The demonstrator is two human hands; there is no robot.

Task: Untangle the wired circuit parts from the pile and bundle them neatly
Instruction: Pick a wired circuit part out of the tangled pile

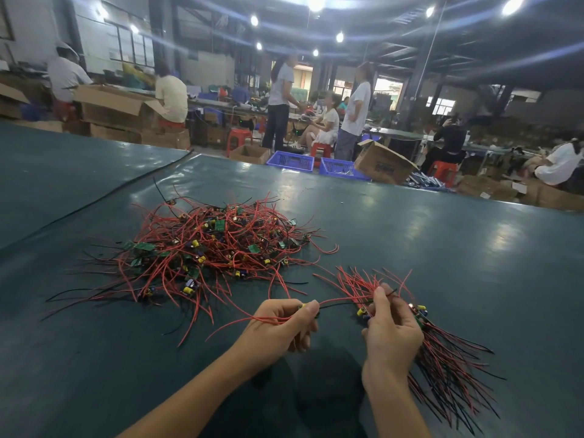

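On green table (pixel 410 248): left grip (pixel 278 324) pinches single wired part (pixel 338 301); right grip (pixel 392 330) clutches bundle (pixel 448 365); box (pixel 384 165) print illegible.

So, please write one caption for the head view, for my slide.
Left hand pinches one wired part beside the tangled pile; right hand grips the bundle.

A dark green table (pixel 426 241) fills the foreground. Beyond it, red stools (pixel 238 138), blue crates (pixel 290 161) and cardboard boxes (pixel 384 167) crowd the floor. Round ceiling lamps (pixel 316 1) glare overhead. Windows (pixel 134 47), possibly barred, line the left wall.
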